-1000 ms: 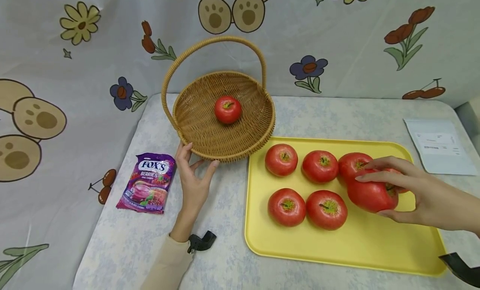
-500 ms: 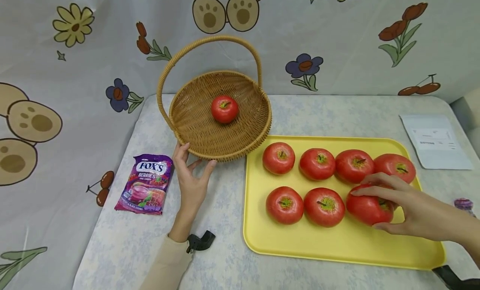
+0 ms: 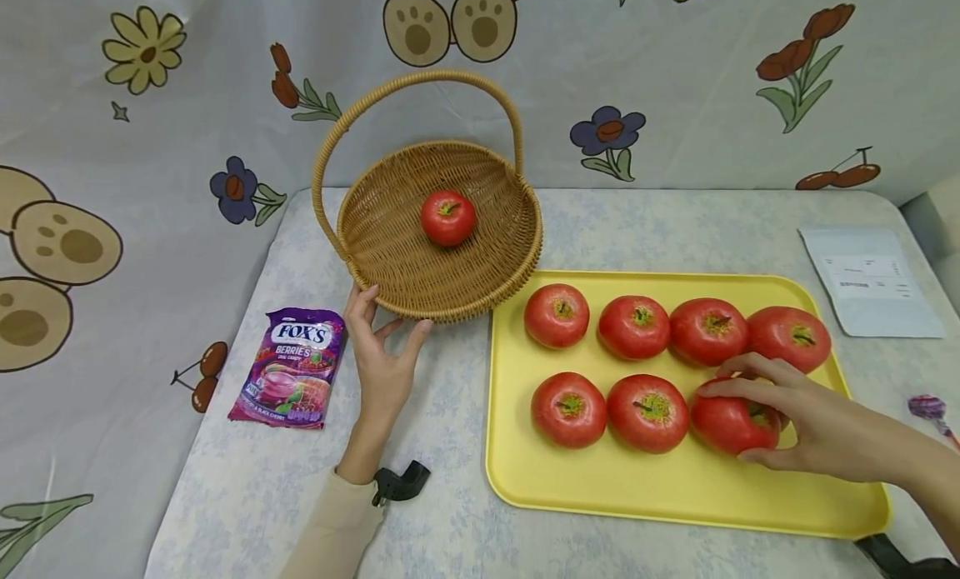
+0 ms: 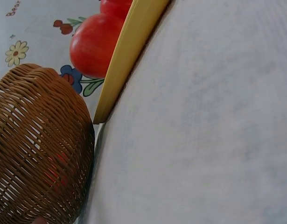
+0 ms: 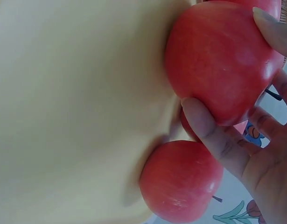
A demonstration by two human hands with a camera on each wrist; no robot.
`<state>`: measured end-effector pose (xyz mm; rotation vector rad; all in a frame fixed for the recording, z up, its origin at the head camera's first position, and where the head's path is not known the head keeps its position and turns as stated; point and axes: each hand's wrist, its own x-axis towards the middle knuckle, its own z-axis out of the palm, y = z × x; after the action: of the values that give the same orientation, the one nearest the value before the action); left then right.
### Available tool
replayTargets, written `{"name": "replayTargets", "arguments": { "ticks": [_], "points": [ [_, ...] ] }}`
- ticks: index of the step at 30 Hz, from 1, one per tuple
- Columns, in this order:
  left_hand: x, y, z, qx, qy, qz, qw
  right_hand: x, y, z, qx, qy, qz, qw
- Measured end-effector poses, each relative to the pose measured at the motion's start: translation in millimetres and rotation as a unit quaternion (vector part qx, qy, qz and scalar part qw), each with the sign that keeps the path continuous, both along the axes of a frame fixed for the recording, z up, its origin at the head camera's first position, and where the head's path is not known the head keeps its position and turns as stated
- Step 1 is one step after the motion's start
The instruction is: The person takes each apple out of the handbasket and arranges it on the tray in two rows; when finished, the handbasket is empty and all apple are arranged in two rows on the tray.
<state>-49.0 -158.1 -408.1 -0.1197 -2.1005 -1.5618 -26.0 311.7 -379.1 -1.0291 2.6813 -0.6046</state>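
Note:
My right hand (image 3: 825, 425) holds a red apple (image 3: 727, 419) on the yellow tray (image 3: 570, 487), fingers over the top and thumb at the near side. In the right wrist view this apple (image 5: 218, 60) sits between thumb and fingers. Several more apples stand in two rows on the tray, one of them the front-row apple (image 3: 647, 412) beside the held one. My left hand (image 3: 384, 371) touches the near left rim of the wicker basket (image 3: 397, 283), its thumb spread apart. One apple (image 3: 447, 218) lies in the basket. The left wrist view shows mostly the basket's woven side (image 4: 40, 140).
A purple candy bag (image 3: 291, 366) lies left of the left hand. At the right are a pale blue packet (image 3: 870, 281) and a wrapped lollipop (image 3: 927, 407). A patterned cloth (image 3: 697, 87) hangs behind the table, close to the basket handle (image 3: 420, 77).
The right hand has lowered its apple toward the front row and shifted it slightly left, against the neighbouring apple. An apple behind it has come into view. The left hand stays at the basket.

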Motion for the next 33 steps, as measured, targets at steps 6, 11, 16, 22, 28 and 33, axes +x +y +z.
{"name": "replayTargets", "arguments": {
  "ticks": [6,11,16,22,28,33],
  "points": [
    [0.7,0.1,-0.1,-0.001,0.002,-0.001,1.0000,1.0,-1.9,-0.6,0.021,0.048,0.011,0.999],
    [0.4,1.3,0.5,0.000,0.005,-0.005,1.0000,3.4,-3.4,-1.7,0.030,0.078,0.011,0.996],
    [0.9,2.2,1.1,0.000,0.002,-0.003,1.0000,6.2,-3.8,-1.1,0.044,0.084,0.000,0.996],
    [1.1,1.7,2.6,0.003,-0.001,0.002,1.0000,5.6,-5.7,12.6,0.061,0.075,-0.017,0.995],
    [1.3,1.7,3.2,0.009,-0.002,-0.001,1.0000,-5.4,-18.5,38.7,0.037,0.096,-0.007,0.995],
    [1.9,2.0,2.4,0.006,-0.004,0.001,1.0000,-28.5,-51.1,59.9,-0.007,0.104,0.016,0.994]
  ]
}}
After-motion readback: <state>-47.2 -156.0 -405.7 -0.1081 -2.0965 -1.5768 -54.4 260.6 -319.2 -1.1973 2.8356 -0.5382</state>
